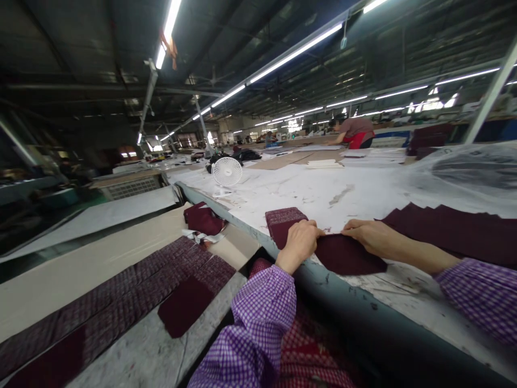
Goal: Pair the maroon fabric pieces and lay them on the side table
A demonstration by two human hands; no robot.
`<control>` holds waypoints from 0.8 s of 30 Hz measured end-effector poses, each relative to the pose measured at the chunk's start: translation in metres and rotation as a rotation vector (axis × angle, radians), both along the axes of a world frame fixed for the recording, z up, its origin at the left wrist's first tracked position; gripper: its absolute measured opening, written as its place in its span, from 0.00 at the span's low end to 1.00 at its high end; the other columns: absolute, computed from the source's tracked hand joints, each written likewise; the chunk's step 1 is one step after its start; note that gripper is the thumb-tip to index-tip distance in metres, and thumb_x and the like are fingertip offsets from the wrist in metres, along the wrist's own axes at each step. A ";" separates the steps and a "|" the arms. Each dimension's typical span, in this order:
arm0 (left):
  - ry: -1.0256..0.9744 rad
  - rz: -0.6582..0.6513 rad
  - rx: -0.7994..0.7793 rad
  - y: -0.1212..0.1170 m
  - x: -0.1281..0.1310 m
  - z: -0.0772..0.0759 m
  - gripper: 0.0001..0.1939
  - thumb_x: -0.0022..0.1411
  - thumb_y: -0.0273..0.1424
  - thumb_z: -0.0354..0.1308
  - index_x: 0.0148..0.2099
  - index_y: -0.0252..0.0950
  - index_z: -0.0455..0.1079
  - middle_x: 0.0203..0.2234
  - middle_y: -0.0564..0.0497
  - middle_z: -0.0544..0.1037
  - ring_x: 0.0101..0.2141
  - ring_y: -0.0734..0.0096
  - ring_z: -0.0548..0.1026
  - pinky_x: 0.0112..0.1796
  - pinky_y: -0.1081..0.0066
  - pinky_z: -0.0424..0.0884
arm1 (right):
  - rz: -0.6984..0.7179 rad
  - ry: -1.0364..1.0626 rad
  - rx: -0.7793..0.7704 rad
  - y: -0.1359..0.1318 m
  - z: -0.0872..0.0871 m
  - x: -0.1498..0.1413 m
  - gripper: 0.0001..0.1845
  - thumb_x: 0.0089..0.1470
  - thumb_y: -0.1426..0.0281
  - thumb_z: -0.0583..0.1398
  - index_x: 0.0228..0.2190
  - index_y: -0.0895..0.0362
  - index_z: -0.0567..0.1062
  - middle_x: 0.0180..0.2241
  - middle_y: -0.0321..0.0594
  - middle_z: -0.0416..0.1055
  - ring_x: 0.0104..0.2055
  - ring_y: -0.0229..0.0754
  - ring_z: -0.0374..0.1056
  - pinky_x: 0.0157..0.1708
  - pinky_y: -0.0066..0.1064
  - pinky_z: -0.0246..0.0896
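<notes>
A dark maroon fabric piece (349, 256) lies at the near edge of the white table, its upper edge pinched at two spots. My left hand (302, 240) is closed on the left end of that edge, fingertips together. Farther right, my right hand (365, 234) pinches the same edge between thumb and fingers. Just beyond my left hand rests another maroon piece (285, 218) with a speckled upper band, partly covered by the hand. Right of my right hand, a spread of overlapping maroon pieces (452, 229) lies on the table.
Rows of speckled maroon fabric (133, 296) cover the lower table at left, beside a plain maroon piece (188, 307) and a folded maroon bundle (204, 218). A small white fan (226, 172) stands on the white table (291, 183). Clear plastic sheeting (476, 172) lies right. A co-worker (357, 132) bends over farther back.
</notes>
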State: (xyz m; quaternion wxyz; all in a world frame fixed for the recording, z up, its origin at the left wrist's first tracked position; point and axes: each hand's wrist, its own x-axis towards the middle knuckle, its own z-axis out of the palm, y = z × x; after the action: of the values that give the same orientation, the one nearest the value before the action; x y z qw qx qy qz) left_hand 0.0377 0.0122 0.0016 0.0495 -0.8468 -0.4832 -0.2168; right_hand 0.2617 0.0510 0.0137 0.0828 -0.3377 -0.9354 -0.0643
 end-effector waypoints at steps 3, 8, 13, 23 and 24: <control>-0.024 0.005 0.006 -0.001 -0.014 -0.004 0.15 0.64 0.27 0.48 0.43 0.45 0.76 0.37 0.52 0.75 0.40 0.68 0.69 0.41 0.72 0.66 | -0.010 -0.055 -0.013 0.000 0.000 0.000 0.22 0.51 0.81 0.49 0.40 0.58 0.77 0.41 0.46 0.72 0.39 0.45 0.70 0.37 0.30 0.62; -0.023 -0.010 0.042 0.000 -0.021 -0.009 0.15 0.65 0.28 0.48 0.43 0.43 0.76 0.36 0.52 0.75 0.39 0.69 0.69 0.39 0.72 0.66 | -0.044 -0.203 0.039 -0.008 0.009 -0.008 0.31 0.50 0.83 0.49 0.52 0.52 0.71 0.40 0.48 0.71 0.36 0.43 0.70 0.31 0.29 0.59; 0.037 -0.057 0.076 -0.002 -0.020 -0.007 0.15 0.65 0.28 0.47 0.43 0.42 0.76 0.35 0.49 0.74 0.39 0.69 0.68 0.41 0.71 0.66 | -0.085 -0.386 0.079 -0.018 0.026 -0.031 0.33 0.51 0.81 0.49 0.56 0.46 0.67 0.36 0.47 0.71 0.29 0.41 0.69 0.26 0.29 0.54; -0.499 0.021 -0.175 0.001 -0.034 -0.004 0.11 0.60 0.28 0.53 0.43 0.35 0.73 0.33 0.51 0.78 0.34 0.72 0.74 0.39 0.72 0.69 | -0.028 -0.351 0.059 -0.018 0.031 -0.042 0.29 0.50 0.80 0.51 0.52 0.49 0.71 0.33 0.46 0.72 0.27 0.40 0.68 0.25 0.28 0.53; -0.477 0.028 -0.175 0.000 -0.034 -0.003 0.10 0.58 0.28 0.55 0.42 0.35 0.73 0.32 0.51 0.78 0.33 0.71 0.74 0.39 0.72 0.69 | -0.026 -0.356 0.057 -0.017 0.030 -0.042 0.29 0.50 0.80 0.51 0.52 0.49 0.71 0.32 0.46 0.72 0.27 0.40 0.68 0.25 0.28 0.52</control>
State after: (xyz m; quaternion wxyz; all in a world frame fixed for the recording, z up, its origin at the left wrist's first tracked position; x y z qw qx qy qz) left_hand 0.0041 0.0126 -0.0019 -0.1363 -0.7660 -0.5096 -0.3674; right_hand 0.2199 0.0336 0.0438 -0.0754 -0.3307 -0.9286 -0.1506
